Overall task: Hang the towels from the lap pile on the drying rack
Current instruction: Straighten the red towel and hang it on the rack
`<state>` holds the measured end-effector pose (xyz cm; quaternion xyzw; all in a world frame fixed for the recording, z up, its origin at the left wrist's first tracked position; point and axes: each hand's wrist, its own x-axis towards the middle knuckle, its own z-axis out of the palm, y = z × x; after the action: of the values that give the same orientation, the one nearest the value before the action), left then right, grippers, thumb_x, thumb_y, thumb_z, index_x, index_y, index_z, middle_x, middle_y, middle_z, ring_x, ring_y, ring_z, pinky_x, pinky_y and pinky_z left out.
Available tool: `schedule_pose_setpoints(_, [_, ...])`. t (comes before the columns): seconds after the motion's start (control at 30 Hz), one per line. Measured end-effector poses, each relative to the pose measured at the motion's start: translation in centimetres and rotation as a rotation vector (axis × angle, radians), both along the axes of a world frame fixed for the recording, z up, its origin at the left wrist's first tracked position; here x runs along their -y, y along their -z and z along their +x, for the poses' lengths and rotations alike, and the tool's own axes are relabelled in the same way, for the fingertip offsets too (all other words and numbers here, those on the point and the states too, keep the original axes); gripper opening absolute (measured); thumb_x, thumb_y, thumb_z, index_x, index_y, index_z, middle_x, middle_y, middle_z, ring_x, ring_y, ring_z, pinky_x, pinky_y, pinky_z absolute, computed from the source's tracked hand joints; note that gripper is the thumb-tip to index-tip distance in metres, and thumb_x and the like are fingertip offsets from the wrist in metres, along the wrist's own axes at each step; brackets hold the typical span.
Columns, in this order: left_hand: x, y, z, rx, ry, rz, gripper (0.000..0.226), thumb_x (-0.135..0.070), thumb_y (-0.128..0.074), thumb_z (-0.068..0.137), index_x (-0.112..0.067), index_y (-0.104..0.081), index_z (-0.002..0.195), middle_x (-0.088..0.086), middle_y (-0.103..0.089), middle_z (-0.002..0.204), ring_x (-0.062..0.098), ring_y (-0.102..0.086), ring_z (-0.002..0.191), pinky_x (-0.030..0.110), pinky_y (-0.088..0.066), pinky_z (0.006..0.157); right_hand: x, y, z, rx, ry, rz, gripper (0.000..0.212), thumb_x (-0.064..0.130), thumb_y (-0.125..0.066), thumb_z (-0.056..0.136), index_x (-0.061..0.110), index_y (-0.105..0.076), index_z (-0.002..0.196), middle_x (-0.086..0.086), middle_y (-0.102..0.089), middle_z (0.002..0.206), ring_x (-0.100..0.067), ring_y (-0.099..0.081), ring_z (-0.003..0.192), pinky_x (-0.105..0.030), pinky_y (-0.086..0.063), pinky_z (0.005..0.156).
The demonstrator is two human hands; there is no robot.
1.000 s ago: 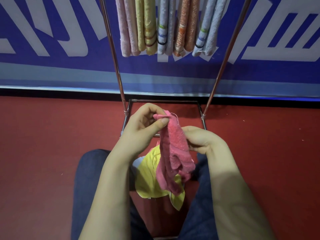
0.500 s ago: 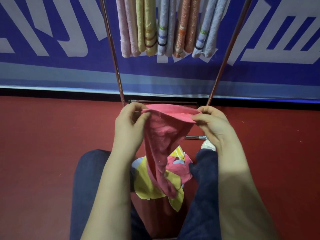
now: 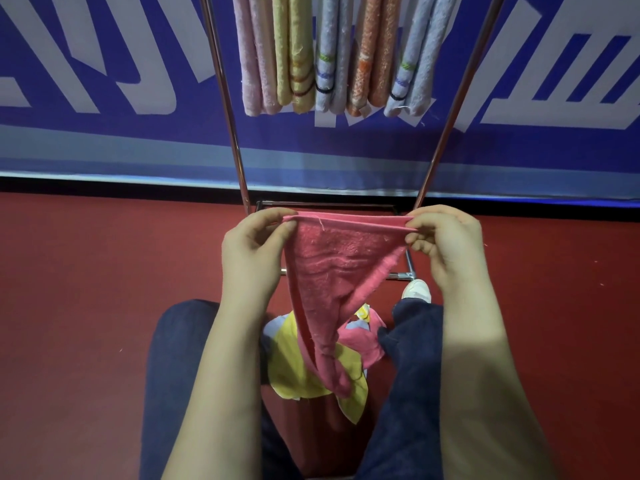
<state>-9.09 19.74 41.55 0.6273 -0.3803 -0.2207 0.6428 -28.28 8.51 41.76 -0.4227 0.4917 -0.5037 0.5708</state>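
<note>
Pink towel [image 3: 332,268], frame centre above pile [image 3: 291,372]: top hem was pulled taut, corners pinched by left hand [image 3: 252,251] and right hand [image 3: 446,244]. Judged light, limp, grippy; corner hold advised for rack [image 3: 225,98], upper centre.

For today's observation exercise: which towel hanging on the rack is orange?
The orange towel, fourth from the left, flanked by two grey-blue striped towels; the pale pink towel and yellow towel hang further left.
</note>
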Motion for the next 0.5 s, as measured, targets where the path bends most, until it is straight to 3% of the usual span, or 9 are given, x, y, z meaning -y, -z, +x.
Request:
schedule_pose_setpoints(0.17, [0.3,0.1,0.0,-0.064,-0.056,-0.055,0.035,0.004,-0.067,0.083,-0.027,-0.061,0.098,0.002,-0.069,0.092,0.009,-0.065,0.081,0.019,-0.052,0.078,0.1,0.2,-0.1,0.082,-0.094,-0.059,0.023,-0.015,-0.049,0.079,-0.001,-0.066,0.075,-0.007,-0.064,0.053,-0.014,-0.059,0.051,-0.018,-0.048,0.053])
schedule_pose_setpoints(0.3, [0.3,0.0,-0.1,-0.037,-0.085,-0.058,0.025,-0.001,-0.068,0.085,-0.021,-0.062,0.097,0.002,-0.068,0.094,0.004,-0.064,0.077,0.013,-0.049,0.073,0.0,1.3,-0.1,-0.071,-0.173,-0.182,0.029,-0.017,-0.062,0.077,0.010,-0.068,0.086,0.002,-0.071,0.064,-0.009,-0.065,0.063,-0.018,-0.053,0.068])
schedule_pose_setpoints(0.5, [0.4,0.0,0.1,0.042,-0.099,-0.036,0.023,-0.001,-0.066,0.086,-0.023,-0.062,0.094,-0.001,-0.068,0.094,0.007,-0.065,0.083,0.014,-0.050,0.078,0.2,2.0,0.4,-0.281,-0.102,-0.288,0.024,-0.006,-0.059,0.089,0.017,-0.061,0.081,-0.003,-0.064,0.067,-0.010,-0.065,0.058,-0.023,-0.056,0.056])
